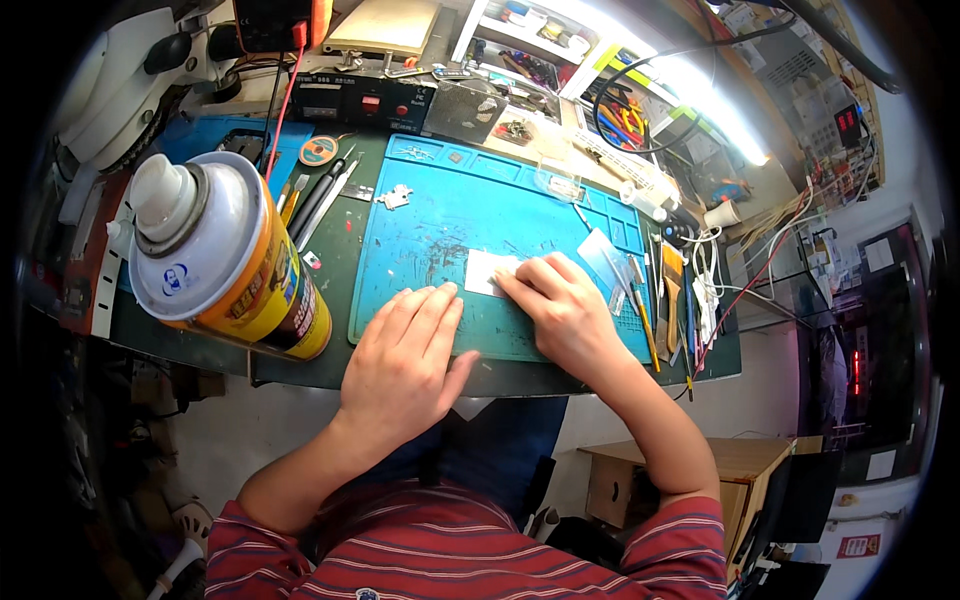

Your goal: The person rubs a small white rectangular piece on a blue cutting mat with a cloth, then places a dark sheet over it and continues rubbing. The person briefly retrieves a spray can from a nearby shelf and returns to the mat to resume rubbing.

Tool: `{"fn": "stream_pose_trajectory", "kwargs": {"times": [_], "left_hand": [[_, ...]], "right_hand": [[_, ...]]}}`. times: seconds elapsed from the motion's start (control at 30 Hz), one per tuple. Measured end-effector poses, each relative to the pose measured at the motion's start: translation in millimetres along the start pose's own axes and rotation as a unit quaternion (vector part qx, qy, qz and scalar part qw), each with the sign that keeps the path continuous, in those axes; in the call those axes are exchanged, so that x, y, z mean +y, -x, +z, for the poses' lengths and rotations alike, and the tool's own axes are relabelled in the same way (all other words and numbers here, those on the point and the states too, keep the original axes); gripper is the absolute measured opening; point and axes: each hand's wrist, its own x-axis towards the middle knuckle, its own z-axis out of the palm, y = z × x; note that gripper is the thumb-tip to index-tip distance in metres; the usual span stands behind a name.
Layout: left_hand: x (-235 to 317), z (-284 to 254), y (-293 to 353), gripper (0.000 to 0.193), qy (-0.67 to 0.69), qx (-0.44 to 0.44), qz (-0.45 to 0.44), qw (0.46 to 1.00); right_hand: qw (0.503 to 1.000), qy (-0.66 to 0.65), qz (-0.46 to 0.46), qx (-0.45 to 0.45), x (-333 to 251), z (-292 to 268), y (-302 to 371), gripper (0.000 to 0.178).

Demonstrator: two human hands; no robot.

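On the blue work mat (400, 250) lies a small flat white rectangle (483, 272), like a piece of paper or card. My right hand (560, 310) is closed, its bent fingertips pressed together over the rectangle's right side. Whatever is between those fingers, if anything, is hidden. My left hand (400, 355) rests flat at the mat's near edge, fingers stretched out and thumb apart, just left of the rectangle and holding nothing. Farther left on the mat is a small silvery metal piece (395, 197) with an irregular outline.
A tall spray can (260, 290) stands at the left. Tweezers (330, 200) and a solder spool (318, 150) lie behind it. At the mat's right are a brush (670, 280) and several thin tools. A black instrument box (365, 103) and lit shelves (540, 40) stand behind.
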Motion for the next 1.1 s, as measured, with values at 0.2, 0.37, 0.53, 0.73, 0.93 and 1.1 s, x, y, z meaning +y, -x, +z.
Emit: {"fn": "stream_pose_trajectory", "kwargs": {"times": [0.2, 0.37, 0.53, 0.73, 0.93, 1.1], "left_hand": [[2, 2, -1, 0.055, 0.003, 0.005, -0.007, 1.000], [-1, -1, 1, 0.055, 0.004, 0.000, -0.003, 1.000], [2, 1, -2, 0.055, 0.003, -0.002, -0.008, 1.000], [0, -1, -1, 0.055, 0.005, -0.003, -0.007, 1.000], [0, -1, 0, 0.055, 0.004, -0.004, -0.006, 1.000], [2, -1, -2, 0.055, -0.001, -0.001, -0.009, 1.000]], "right_hand": [[0.999, 0.039, 0.006, 0.000, 0, -4, 4, 0.044], [0.999, 0.025, 0.026, -0.004, 0, -10, 16, 0.037], [1.000, 0.024, 0.020, 0.003, 6, -4, 4, 0.041], [0.999, 0.028, 0.015, 0.000, 6, -10, 25, 0.038], [0.999, 0.013, 0.029, 0.002, 3, -4, 3, 0.039], [0.999, 0.018, 0.029, -0.012, 7, -12, 18, 0.039]]}}
